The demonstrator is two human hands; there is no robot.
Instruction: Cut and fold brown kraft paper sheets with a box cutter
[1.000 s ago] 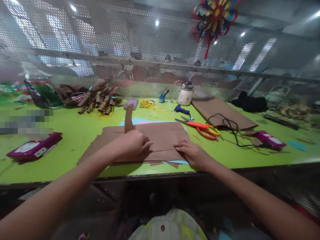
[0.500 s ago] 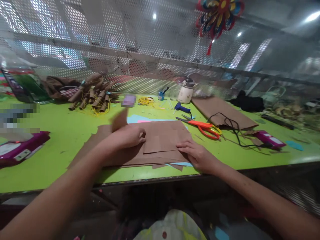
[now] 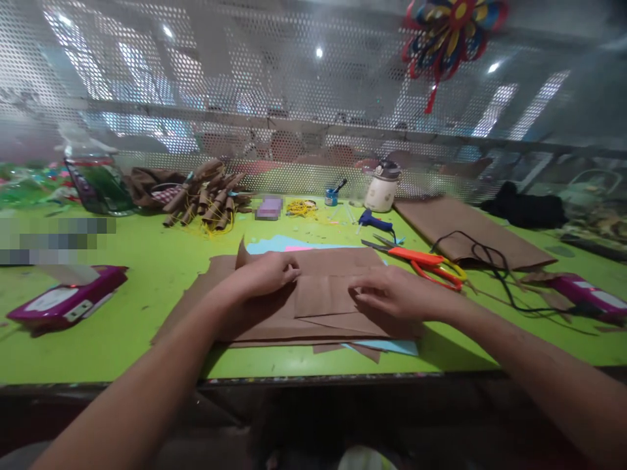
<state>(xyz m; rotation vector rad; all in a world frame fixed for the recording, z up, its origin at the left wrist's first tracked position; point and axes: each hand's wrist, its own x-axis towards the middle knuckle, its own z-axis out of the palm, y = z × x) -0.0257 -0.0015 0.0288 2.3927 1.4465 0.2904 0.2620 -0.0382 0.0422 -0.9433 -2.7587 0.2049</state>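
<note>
A small folded piece of brown paper (image 3: 318, 297) lies on a stack of larger brown paper sheets (image 3: 274, 329) in front of me. My left hand (image 3: 267, 273) is at its upper left corner, fingers curled in and closed at the paper's edge. Behind that wrist a pointed brown paper flap (image 3: 241, 253) stands up; where it joins is hidden. My right hand (image 3: 389, 290) has its thumb and fingers closed at the small piece's right edge. Light blue paper (image 3: 386, 346) pokes out under the stack.
Orange-handled scissors (image 3: 416, 256) and a blue glue gun (image 3: 375, 222) lie right of the stack. Beyond are a black cord (image 3: 477, 251), a large brown sheet (image 3: 465, 228) and a cream jar (image 3: 382, 189). Brown paper rolls (image 3: 208, 196) sit at the back left, a purple power strip (image 3: 73, 300) nearer.
The view has shifted, so the table's things appear further right and lower. My right hand has gone from lying flat on the small paper to gripping its edge. The flap appears narrower.
</note>
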